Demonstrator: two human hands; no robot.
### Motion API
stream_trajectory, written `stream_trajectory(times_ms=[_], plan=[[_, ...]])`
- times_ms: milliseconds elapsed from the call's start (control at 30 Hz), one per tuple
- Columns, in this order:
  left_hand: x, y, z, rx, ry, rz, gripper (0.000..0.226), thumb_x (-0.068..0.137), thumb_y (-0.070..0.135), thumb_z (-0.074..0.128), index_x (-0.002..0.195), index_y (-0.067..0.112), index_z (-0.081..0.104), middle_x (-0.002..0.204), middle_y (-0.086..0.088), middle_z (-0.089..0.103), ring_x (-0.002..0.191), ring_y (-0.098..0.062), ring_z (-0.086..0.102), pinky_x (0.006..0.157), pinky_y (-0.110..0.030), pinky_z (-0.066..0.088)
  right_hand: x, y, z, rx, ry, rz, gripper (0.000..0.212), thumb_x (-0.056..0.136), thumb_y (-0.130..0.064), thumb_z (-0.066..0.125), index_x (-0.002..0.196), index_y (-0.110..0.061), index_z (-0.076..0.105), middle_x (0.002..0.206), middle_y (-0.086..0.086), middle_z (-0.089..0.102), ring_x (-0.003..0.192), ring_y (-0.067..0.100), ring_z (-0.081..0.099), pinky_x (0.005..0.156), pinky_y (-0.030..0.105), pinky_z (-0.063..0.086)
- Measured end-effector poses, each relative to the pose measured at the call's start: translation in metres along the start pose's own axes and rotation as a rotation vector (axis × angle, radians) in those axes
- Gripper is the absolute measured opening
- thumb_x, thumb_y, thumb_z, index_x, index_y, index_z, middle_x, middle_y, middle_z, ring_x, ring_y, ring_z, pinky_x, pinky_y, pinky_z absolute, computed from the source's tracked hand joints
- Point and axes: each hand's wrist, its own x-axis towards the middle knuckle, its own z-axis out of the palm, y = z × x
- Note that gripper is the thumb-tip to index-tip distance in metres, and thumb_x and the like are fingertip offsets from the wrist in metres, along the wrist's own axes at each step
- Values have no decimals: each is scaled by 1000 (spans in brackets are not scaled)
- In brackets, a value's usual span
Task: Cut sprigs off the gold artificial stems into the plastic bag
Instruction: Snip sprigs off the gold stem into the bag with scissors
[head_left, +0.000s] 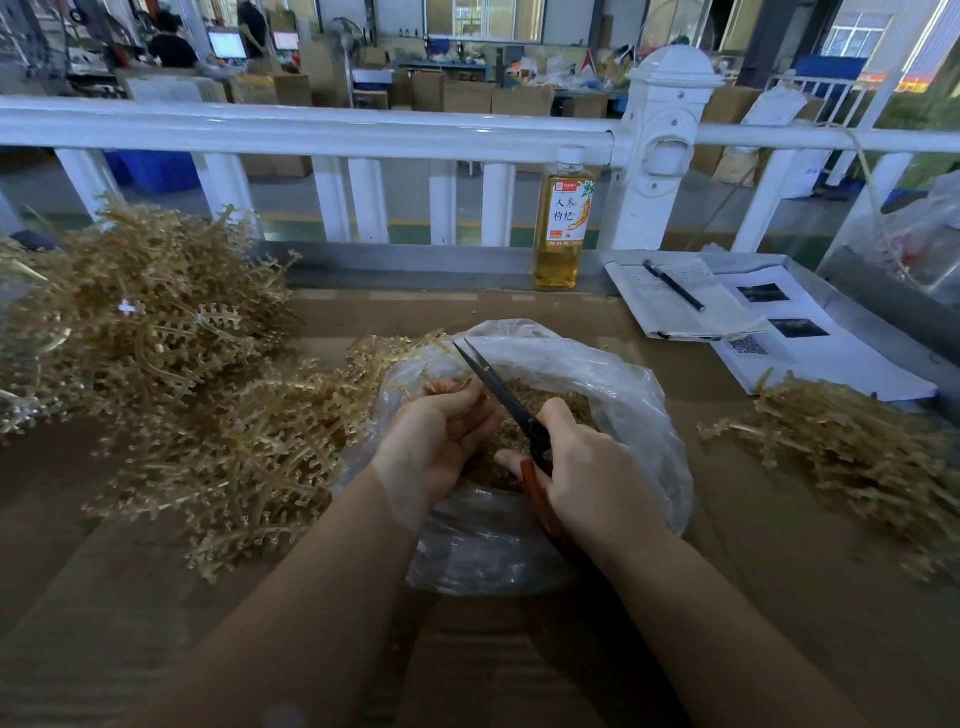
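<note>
- The left hand (434, 436) hovers over the mouth of the clear plastic bag (613, 395), its fingers curled around a gold stem (415, 358) whose sprigs fan out to the left past the bag's rim.
- The right hand (582, 467) grips the scissors (501, 392) by their red-orange handles, fingers wrapped round them; the dark blades point up and to the left, slightly parted at the tips, right beside the left hand's fingertips.
- Whether the blades touch the stem is not clear, as the fingers hide the spot.
- The plastic bag sits on the brown worktop (779, 571) in the middle, open at the top, with a layer of cut gold sprigs (566, 402) inside it.
- A large heap of gold artificial stems (156, 322) fills the left of the worktop and reaches to the bag's left edge.
- A smaller heap of gold stems (841, 447) lies to the right, apart from the bag.
- A bottle of amber drink (563, 228) with a white cap stands upright at the back edge of the worktop, against the white railing (311, 130).
- To the right of the bottle an open notebook (670, 306) lies flat with a black pen (674, 286) resting across its page.
- Printed sheets of paper (810, 353) with dark pictures lie beside and partly under the notebook.
</note>
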Motion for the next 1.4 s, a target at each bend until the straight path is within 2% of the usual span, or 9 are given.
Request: stream_trajectory(times_ms=[167,233,333,500,667,867,1100,1300,1400], plan=[[-3,3,3,-48,52,-11,9,92,12,55,91,11,64,72,2,69,67,-9,66,59,-23,53,-3,1,0,-11,-8,-3,37,91,-60,45,103,-26,38,84,-5,58,75,15,56,62,27,36],[-2,2,6,-85,99,2,5,90,8,58,93,10,61,77,0,69,69,-9,67,54,-21,55,-4,1,0,2,-4,3,37,90,-60,46,102,-26,38,85,-5,59,77,16,58,62,28,37],[0,1,7,-149,149,15,14,86,-2,60,77,8,54,78,-6,66,63,-12,69,49,-21,54,-4,1,1,16,1,5,37,89,-60,48,101,-27,38,86,-6,59,78,15,57,62,26,36],[2,0,5,-76,156,10,24,85,-8,59,69,7,49,75,-12,68,73,-20,70,51,-25,56,-3,0,1,10,-5,4,37,88,-62,47,100,-30,35,87,-8,55,75,9,50,52,12,24],[2,-4,5,-20,145,37,29,84,-8,61,63,9,48,80,-12,64,78,-23,68,59,-29,59,-1,-1,2,6,0,28,39,89,-62,47,102,-26,37,91,-4,57,83,14,55,66,24,36],[1,-4,4,-35,134,48,30,82,-8,62,61,9,49,66,-7,65,62,-17,70,52,-24,56,2,-3,2,8,9,35,38,90,-60,47,99,-25,36,87,-4,57,79,15,57,65,27,41],[2,-4,1,-1,101,1,31,82,-7,62,57,9,53,66,-9,68,60,-16,69,51,-22,54,1,-2,-5,22,-33,13,37,92,-58,46,101,-23,38,81,-4,57,72,15,56,63,27,41],[5,-4,-1,35,82,-21,2,87,9,61,87,8,63,80,-4,69,67,-14,66,53,-23,54,1,-2,-4,19,-27,15,36,92,-58,45,102,-24,38,82,-5,59,72,14,57,64,26,42],[7,-2,-1,-9,84,-47,3,86,10,63,87,10,61,92,-4,64,72,-14,64,51,-22,53,0,-2,-2,16,-22,15,34,91,-59,46,99,-27,36,85,-5,60,74,13,58,64,25,42]])
